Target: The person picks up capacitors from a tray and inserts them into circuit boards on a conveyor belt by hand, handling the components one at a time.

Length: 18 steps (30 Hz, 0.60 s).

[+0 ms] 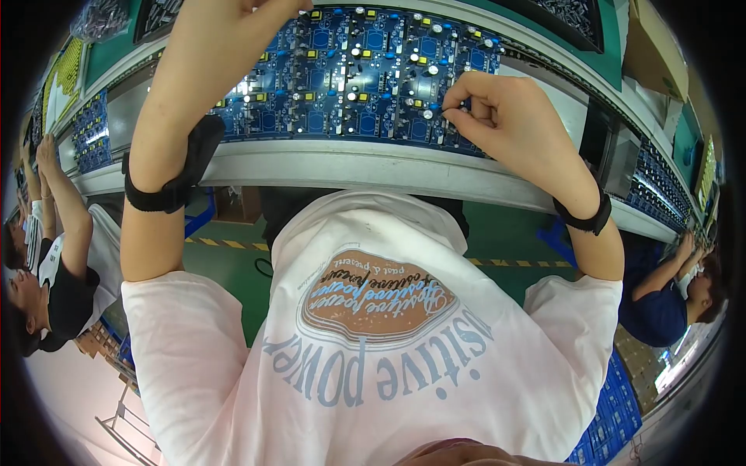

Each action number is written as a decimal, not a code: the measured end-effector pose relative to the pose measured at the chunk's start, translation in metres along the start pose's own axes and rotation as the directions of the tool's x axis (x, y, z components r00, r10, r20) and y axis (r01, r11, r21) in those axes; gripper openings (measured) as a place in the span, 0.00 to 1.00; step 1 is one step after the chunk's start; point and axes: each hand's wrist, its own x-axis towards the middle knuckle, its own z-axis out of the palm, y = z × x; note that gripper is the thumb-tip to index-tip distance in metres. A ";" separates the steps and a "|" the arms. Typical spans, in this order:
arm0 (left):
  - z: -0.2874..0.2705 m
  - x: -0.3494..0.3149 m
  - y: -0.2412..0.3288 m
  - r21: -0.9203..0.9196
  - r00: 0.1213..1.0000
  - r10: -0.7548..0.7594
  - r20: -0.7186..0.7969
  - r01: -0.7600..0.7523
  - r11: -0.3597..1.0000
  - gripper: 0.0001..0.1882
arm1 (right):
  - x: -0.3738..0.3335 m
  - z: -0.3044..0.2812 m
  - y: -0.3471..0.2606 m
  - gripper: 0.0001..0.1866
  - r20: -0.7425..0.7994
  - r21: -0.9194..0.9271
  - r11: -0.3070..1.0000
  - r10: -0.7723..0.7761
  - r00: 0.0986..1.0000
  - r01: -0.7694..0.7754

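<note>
A wide panel of blue circuit boards [315, 122] lies in front of me, dotted with yellow blocks, silvery round capacitors and small blue parts. Over its right part, my right hand [509, 113] has thumb and index finger pinched together beside a silvery capacitor [428, 114]. Whatever sits in that pinch is too small to make out. My left hand [241, 23] reaches across the panel's left part to the far side; the picture's top edge cuts off most of its fingers, so its grip is hidden. Black bands circle both forearms.
A pale metal rail [342, 163] runs along the panel's near side. Dark trays of small parts [571, 19] stand beyond the line, with a cardboard box [657, 50] at far right. Co-workers sit on the left [70, 256] and right [660, 299], near more blue boards [657, 186].
</note>
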 end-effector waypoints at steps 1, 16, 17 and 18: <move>0.002 -0.001 0.001 -0.002 1.000 0.002 -0.001 -0.002 1.000 0.09 | 0.000 -0.001 0.000 0.05 -0.002 -0.021 1.000 -0.011 1.000 0.011; 0.005 -0.010 -0.044 -0.009 0.971 0.239 0.026 -0.238 0.971 0.11 | 0.040 -0.066 0.025 0.06 -0.320 -0.395 0.893 -0.353 0.879 0.215; 0.004 -0.011 -0.046 -0.143 0.984 0.154 0.089 -0.140 0.980 0.11 | 0.052 -0.076 0.020 0.05 -0.350 -0.409 0.902 -0.298 0.888 0.141; 0.003 -0.011 -0.047 -0.270 0.983 0.083 0.164 -0.036 0.962 0.12 | 0.061 -0.087 0.011 0.05 -0.384 -0.424 0.904 -0.239 0.892 0.060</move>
